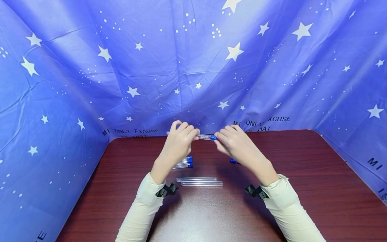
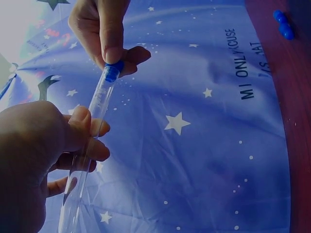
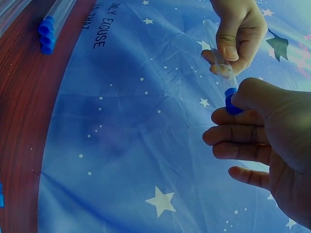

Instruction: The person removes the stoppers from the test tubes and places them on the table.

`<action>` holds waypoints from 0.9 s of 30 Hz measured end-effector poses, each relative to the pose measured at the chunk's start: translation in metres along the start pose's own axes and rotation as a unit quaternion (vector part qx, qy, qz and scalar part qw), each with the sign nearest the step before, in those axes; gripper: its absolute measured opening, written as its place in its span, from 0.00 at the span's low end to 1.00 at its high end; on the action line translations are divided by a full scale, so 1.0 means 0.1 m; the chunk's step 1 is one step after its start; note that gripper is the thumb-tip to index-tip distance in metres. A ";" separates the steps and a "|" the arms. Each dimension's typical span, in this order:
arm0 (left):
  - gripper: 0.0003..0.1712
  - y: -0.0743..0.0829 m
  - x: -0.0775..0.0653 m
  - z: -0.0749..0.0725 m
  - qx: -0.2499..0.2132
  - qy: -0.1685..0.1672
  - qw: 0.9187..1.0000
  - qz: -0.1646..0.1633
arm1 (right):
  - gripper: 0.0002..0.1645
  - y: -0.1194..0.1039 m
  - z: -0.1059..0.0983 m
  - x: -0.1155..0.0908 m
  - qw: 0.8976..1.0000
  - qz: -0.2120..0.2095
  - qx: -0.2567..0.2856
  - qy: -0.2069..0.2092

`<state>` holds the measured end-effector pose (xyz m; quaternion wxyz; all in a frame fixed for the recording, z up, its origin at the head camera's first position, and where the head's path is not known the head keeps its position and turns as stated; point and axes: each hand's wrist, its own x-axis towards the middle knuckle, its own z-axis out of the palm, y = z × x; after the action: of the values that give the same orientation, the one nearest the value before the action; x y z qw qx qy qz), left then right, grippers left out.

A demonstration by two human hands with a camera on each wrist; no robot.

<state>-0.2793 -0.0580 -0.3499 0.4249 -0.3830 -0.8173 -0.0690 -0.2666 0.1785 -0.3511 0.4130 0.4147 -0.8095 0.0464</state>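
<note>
My left hand grips a clear test tube around its body, raised above the far part of the table. At the tube's mouth, my right hand pinches a blue cap between thumb and forefinger. In the left wrist view the cap's narrower part appears to be inside the tube's mouth. The tube's rounded end lies beyond the left fingers, mostly hidden by them in the head view.
Two uncapped test tubes lie on the dark red table. Several capped tubes lie partly behind the left forearm. Loose blue caps sit by the right wrist. A blue starry curtain borders the table's back and sides.
</note>
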 end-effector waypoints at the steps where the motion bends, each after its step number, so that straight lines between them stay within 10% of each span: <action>1: 0.08 0.00 0.00 0.00 0.001 -0.002 1.000 -0.001 | 0.08 0.00 0.00 0.00 1.000 0.002 0.000 -0.002; 27: 0.11 -0.02 0.01 -0.02 -0.023 -0.018 1.000 0.005 | 0.09 0.03 -0.05 0.00 1.000 0.013 -0.005 0.003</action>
<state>-0.2796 -0.0600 -0.3477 0.4013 -0.3982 -0.8211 -0.0783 -0.2657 0.1831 -0.3471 0.4169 0.4021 -0.8137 0.0489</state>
